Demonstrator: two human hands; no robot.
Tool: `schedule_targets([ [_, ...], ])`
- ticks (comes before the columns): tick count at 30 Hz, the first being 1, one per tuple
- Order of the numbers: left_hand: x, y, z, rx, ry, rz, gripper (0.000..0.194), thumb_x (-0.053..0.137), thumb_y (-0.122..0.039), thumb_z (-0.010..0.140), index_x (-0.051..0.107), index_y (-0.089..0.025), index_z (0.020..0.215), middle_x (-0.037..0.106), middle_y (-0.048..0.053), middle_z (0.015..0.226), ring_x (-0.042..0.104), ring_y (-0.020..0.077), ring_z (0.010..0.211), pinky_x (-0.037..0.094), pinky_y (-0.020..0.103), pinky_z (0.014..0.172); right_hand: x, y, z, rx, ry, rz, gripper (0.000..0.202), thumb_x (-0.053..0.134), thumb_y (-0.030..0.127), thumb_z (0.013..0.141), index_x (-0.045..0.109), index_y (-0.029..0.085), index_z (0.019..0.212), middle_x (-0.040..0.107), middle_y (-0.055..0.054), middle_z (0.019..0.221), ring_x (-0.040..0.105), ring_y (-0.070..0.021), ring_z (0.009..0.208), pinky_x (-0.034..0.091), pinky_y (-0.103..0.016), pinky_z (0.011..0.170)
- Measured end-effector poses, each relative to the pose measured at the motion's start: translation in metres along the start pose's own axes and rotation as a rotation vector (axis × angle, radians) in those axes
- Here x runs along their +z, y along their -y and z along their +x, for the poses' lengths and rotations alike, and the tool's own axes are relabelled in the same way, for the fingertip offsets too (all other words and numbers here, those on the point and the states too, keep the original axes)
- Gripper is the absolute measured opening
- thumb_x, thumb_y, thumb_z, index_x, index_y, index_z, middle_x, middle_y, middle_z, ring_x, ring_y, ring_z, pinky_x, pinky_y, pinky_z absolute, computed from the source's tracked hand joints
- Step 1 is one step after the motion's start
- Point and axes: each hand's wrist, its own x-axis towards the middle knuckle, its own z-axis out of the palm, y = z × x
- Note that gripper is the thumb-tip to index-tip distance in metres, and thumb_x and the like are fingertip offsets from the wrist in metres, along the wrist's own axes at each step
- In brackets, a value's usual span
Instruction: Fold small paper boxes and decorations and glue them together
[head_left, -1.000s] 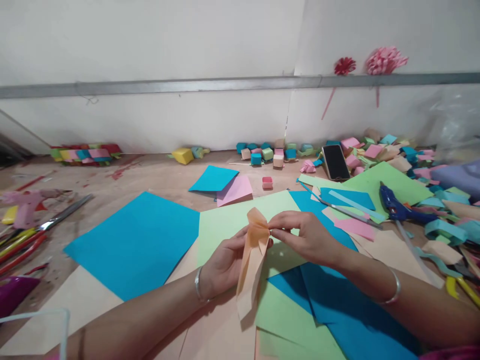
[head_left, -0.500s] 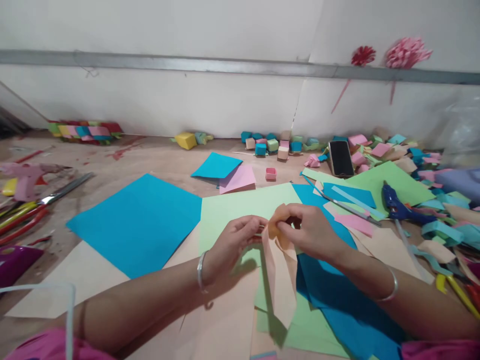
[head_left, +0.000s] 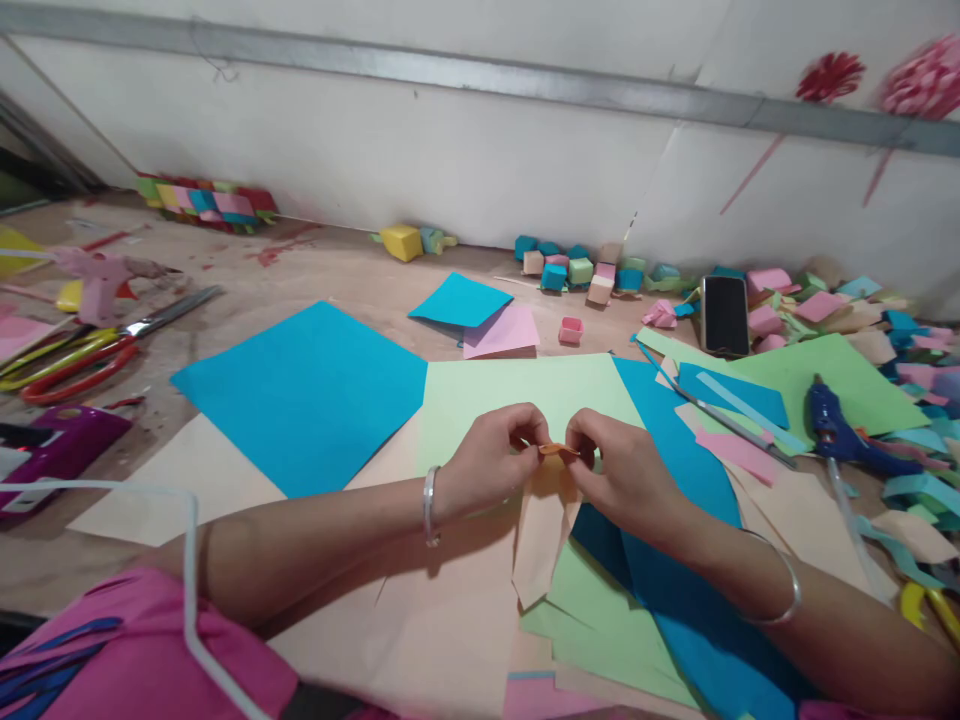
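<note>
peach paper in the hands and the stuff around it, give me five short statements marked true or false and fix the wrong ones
1. The left hand and right hand both pinch the peach paper near its top. True.
2. The blue glue gun is in the right hand. False: it lies to the right, apart from both hands.
3. The yellow cube is left of the small pink box. True.
4. The phone has a brightly lit screen. False: its screen is dark.
5. A pink glue gun lies at the left of the table. True.
</note>
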Motion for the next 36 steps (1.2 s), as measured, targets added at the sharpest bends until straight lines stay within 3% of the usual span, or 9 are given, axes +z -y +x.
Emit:
schedule_targets([
  [5, -0.003, -0.001, 0.001, 0.018, 0.068, 0.029, 0.012, 0.051, -0.007, 0.068, 0.059, -0.016, 0.070, 0.061, 0.000, 0.072, 0.055, 0.0124, 0.067, 0.046, 0.024, 0.063, -0.001, -0.002, 0.000, -0.020, 0.043, -0.041, 0.016, 0.048, 0.006, 0.070, 0.048, 0.021, 0.074, 0.056, 0.002, 0.068, 0.048, -0.0133, 0.062, 0.031, -0.025, 0.056],
  [9, -0.008, -0.001, 0.003, -0.073, 0.141, -0.005, 0.022, 0.046, -0.004, 0.062, 0.061, -0.016, 0.072, 0.063, 0.001, 0.073, 0.058, 0.0136, 0.069, 0.047, 0.025, 0.065, 0.001, -0.004, 0.000, -0.045, 0.047, -0.086, 0.020, 0.046, 0.003, 0.064, 0.047, 0.022, 0.073, 0.055, 0.002, 0.068, 0.048, -0.0132, 0.061, 0.030, -0.024, 0.055],
  [12, -0.009, -0.001, 0.005, -0.126, 0.145, -0.038, 0.016, 0.049, -0.010, 0.070, 0.063, -0.015, 0.075, 0.064, 0.002, 0.074, 0.058, 0.0143, 0.071, 0.046, 0.025, 0.063, 0.003, -0.005, -0.001, -0.059, 0.049, -0.093, 0.019, 0.046, 0.004, 0.067, 0.047, 0.022, 0.073, 0.056, 0.002, 0.068, 0.048, -0.0134, 0.061, 0.030, -0.025, 0.056],
  [16, -0.007, -0.002, 0.006, -0.087, 0.157, 0.134, 0.015, 0.056, -0.022, 0.077, 0.069, -0.015, 0.080, 0.068, 0.003, 0.076, 0.059, 0.0153, 0.072, 0.045, 0.025, 0.064, 0.006, -0.005, -0.003, -0.094, 0.025, -0.149, 0.015, 0.046, 0.006, 0.071, 0.047, 0.021, 0.069, 0.055, 0.001, 0.065, 0.046, -0.0138, 0.060, 0.028, -0.025, 0.056],
  [24, -0.004, -0.005, 0.006, -0.013, 0.141, 0.337, 0.014, 0.055, -0.014, 0.075, 0.069, -0.015, 0.074, 0.068, 0.003, 0.075, 0.058, 0.0150, 0.070, 0.042, 0.023, 0.060, 0.012, -0.008, -0.005, -0.201, -0.016, -0.313, 0.016, 0.044, 0.013, 0.081, 0.049, 0.020, 0.067, 0.051, 0.000, 0.062, 0.041, -0.0135, 0.057, 0.023, -0.027, 0.055],
  [28, -0.001, -0.005, 0.005, 0.044, 0.133, 0.396, 0.013, 0.055, -0.011, 0.074, 0.067, -0.016, 0.072, 0.067, 0.002, 0.074, 0.057, 0.0146, 0.069, 0.042, 0.023, 0.059, 0.003, -0.007, -0.003, -0.184, 0.137, -0.355, 0.013, 0.047, 0.012, 0.082, 0.051, 0.019, 0.073, 0.053, 0.000, 0.068, 0.045, -0.0142, 0.063, 0.024, -0.027, 0.055],
  [32, -0.001, -0.003, 0.004, 0.084, 0.119, 0.433, 0.011, 0.058, -0.015, 0.076, 0.068, -0.017, 0.073, 0.067, 0.002, 0.075, 0.058, 0.0145, 0.069, 0.042, 0.025, 0.061, -0.023, -0.001, -0.002, -0.193, 0.373, -0.259, 0.007, 0.060, 0.020, 0.081, 0.054, 0.019, 0.083, 0.059, -0.002, 0.083, 0.052, -0.0159, 0.075, 0.031, -0.025, 0.059],
  [36, 0.000, -0.001, 0.001, 0.173, 0.105, 0.473, 0.011, 0.059, -0.017, 0.078, 0.069, -0.017, 0.074, 0.066, 0.004, 0.075, 0.058, 0.0155, 0.071, 0.043, 0.026, 0.063, -0.036, 0.005, 0.000, -0.143, 0.391, -0.213, 0.010, 0.057, 0.029, 0.088, 0.058, 0.020, 0.088, 0.061, -0.004, 0.086, 0.055, -0.0170, 0.078, 0.035, -0.027, 0.063],
])
